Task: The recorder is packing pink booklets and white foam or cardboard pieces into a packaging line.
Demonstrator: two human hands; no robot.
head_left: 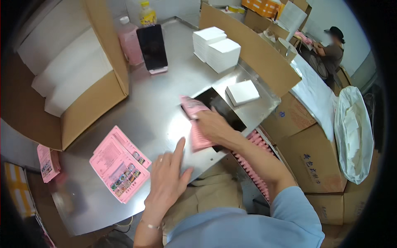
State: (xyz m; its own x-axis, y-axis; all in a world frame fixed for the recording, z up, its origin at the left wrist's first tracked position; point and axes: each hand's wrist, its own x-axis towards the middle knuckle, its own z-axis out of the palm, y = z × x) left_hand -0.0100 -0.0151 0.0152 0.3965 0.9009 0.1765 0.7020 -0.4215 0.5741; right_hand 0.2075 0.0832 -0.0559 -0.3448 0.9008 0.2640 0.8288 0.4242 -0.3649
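My right hand (pixel 211 127) is closed on a blurred pink printed packet (pixel 193 106), beside a dark rectangular opening in the metal table. Under that hand, a ridged pink pile (pixel 200 138) lies at the table's front edge; whether it belongs to the held packet I cannot tell. My left hand (pixel 167 175) is empty, its fingers apart, over the front edge of the table. To its left lie flat pink printed packets (pixel 120 165), overlapping each other. A small white stack (pixel 242 92) sits just beyond the opening.
The metal table (pixel 153 99) carries taller white stacks (pixel 217 47), a phone on a stand (pixel 152 47) and bottles (pixel 131 41). An open carton (pixel 93 107) of white stacks stands left. Right are cartons (pixel 310 161), a white bag (pixel 353 136), and a seated person (pixel 331 53) farther off.
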